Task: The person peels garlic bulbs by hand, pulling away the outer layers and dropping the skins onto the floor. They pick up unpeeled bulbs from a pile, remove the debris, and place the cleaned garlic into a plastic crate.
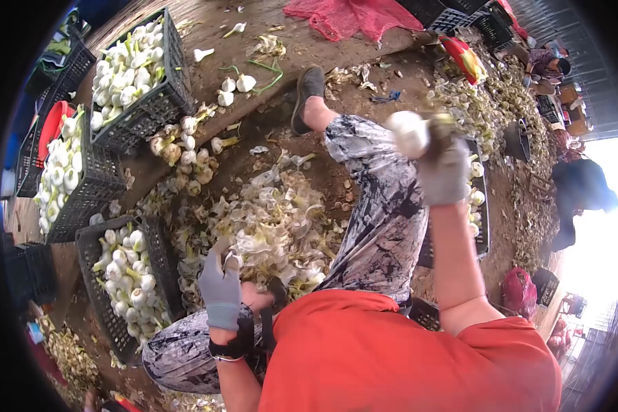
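Observation:
My right hand (443, 168), in a grey-white work glove and smeared by motion, is raised above my knee. It is closed round the stem end of a white garlic bulb (408, 134), whose round side faces left. My left hand (220, 287), in a similar glove, is held low by my other leg with its fingers curled in. A small whitish piece (233, 261) shows at its fingertips, and I cannot tell what it is. Beneath and beyond that hand spreads a heap of garlic skins (275, 223) on the ground between my legs.
A black crate of garlic (165, 257) stands left of my left hand; two more crates (175, 93) (93, 196) are farther left. Unpeeled bulbs (189, 156) lie beside the heap. Another crate (483, 226) sits under my right arm. Other people (580, 189) are at the far right.

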`<action>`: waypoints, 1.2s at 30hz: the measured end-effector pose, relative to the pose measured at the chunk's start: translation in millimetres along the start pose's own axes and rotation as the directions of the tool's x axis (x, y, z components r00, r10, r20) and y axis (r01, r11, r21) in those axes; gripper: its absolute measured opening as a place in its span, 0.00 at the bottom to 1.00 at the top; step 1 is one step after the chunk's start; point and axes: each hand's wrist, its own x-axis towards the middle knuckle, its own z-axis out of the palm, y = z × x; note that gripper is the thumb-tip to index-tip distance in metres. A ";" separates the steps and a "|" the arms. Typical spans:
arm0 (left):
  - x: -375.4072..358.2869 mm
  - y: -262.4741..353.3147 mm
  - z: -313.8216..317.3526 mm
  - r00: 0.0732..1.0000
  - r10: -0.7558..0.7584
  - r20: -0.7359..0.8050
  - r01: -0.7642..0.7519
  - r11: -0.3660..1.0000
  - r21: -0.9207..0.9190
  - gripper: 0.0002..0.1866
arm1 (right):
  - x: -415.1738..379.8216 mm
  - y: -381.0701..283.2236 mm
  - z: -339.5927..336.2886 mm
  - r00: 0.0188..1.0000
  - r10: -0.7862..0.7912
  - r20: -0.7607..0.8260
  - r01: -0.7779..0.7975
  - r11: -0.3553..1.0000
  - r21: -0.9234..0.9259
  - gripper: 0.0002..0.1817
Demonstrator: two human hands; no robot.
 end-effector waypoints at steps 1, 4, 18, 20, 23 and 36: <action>1.5 -7.9 0.8 0.996 -0.061 0.060 0.061 0.998 -0.004 0.09 | 22.0 11.6 -39.1 0.975 0.019 -0.222 0.033 0.973 0.230 0.10; 2.9 -17.5 9.2 0.970 -0.185 0.156 0.206 0.969 -0.136 0.09 | 44.8 50.4 -146.7 0.894 -0.365 -0.258 0.147 0.786 -0.601 0.09; 25.4 -38.3 32.2 0.997 -0.077 -0.016 0.076 0.997 -0.029 0.10 | 139.2 42.4 68.9 0.925 0.124 0.359 0.098 0.836 -0.540 0.15; 31.0 -28.9 33.2 0.971 -0.235 0.036 0.231 0.898 -0.373 0.10 | 131.3 62.9 153.1 0.789 0.161 0.592 0.204 0.841 -0.500 0.14; 34.0 -36.8 37.3 0.935 -0.327 0.137 0.354 0.885 -0.302 0.11 | 108.9 111.2 255.2 0.524 0.281 0.804 0.553 0.606 -0.572 0.18; 57.2 -59.4 40.8 0.878 -0.464 0.118 0.478 0.852 -0.212 0.29 | 18.3 256.7 352.7 0.521 0.490 0.699 -0.165 0.861 -0.481 0.17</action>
